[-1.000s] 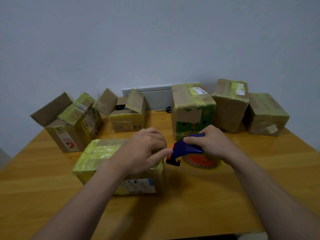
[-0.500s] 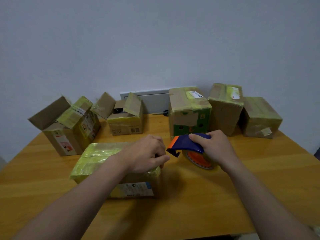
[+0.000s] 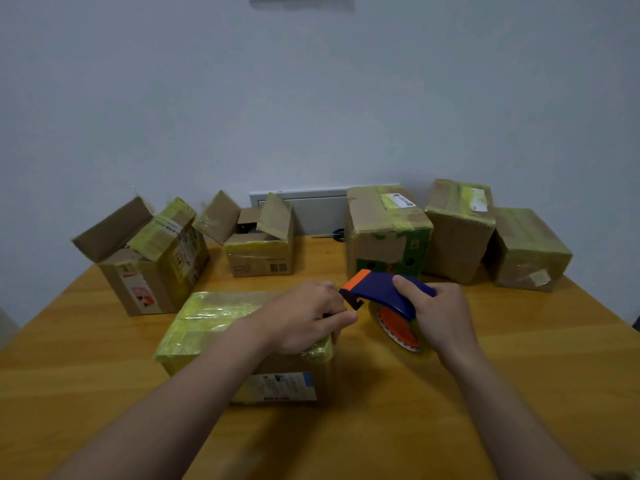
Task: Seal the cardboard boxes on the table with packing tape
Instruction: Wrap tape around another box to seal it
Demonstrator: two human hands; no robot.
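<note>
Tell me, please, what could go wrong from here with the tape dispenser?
The left hand is curled right beside the cutter end of the tape dispenser gripped by the right hand, so a slip might nick a finger. The near box is already wrinkled with tape on top, so a new strip may bond poorly.

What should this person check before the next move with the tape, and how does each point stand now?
1. Right hand grips the tape dispenser: ok.
2. Left hand pinches the tape's free end: cannot tell.
3. Near box has its flaps shut: ok.
4. Far-left box and the box beside it closed for taping: not ok, flaps stand up.
5. Tape left on the roll: ok.
</note>
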